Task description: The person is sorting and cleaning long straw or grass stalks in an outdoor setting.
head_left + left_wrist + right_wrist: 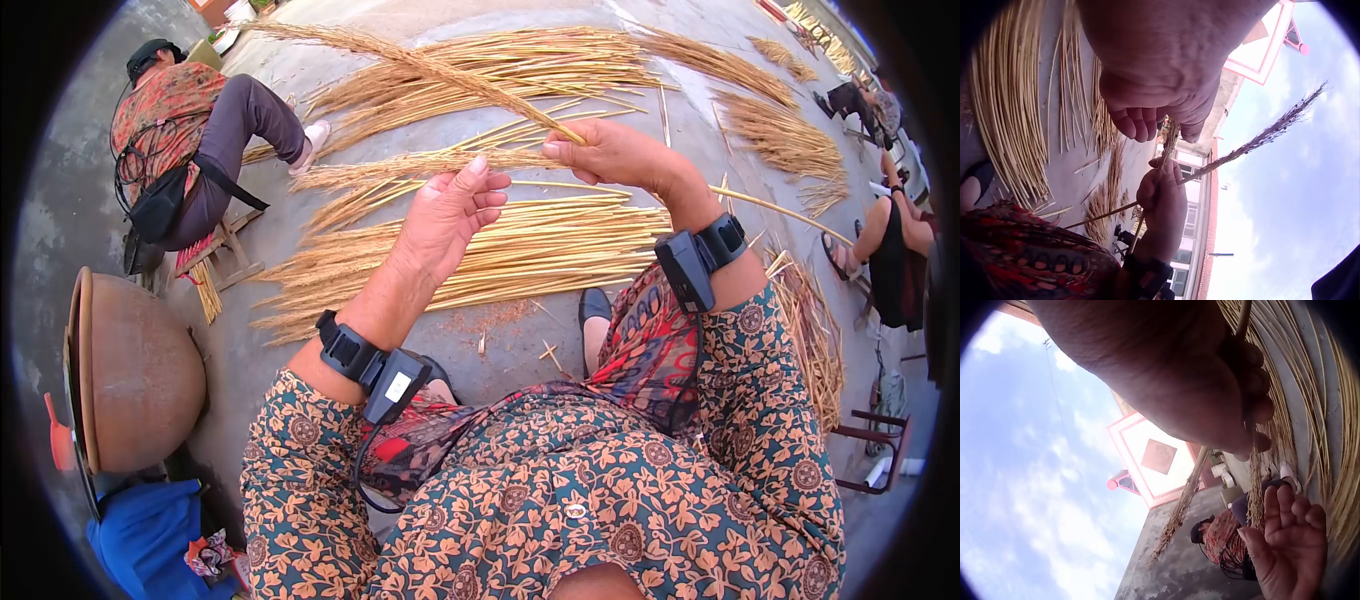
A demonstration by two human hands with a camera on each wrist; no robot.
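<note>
My right hand [625, 160] grips broomcorn stalks between thumb and curled fingers. One stalk's seed head [420, 70] slants up and left; a bare stalk end [790, 208] sticks out behind the wrist to the right. A second seed head [360, 172] runs left from the right hand, passing behind my left hand [445, 215]. The left hand is relaxed, thumb raised and fingers loosely bent. In the right wrist view its palm [1294, 550] faces up, beside the seed head [1255, 500]. The left wrist view shows the right hand [1163, 206] holding the stalks upright below the left fingers.
Bundles of stalks [560, 245] lie on the concrete ahead, with more piles [785, 140] at the right. A seated person [175, 120] is at the left, near a large clay pot [140, 370]. Others sit at the far right, near a dark stool [880, 450].
</note>
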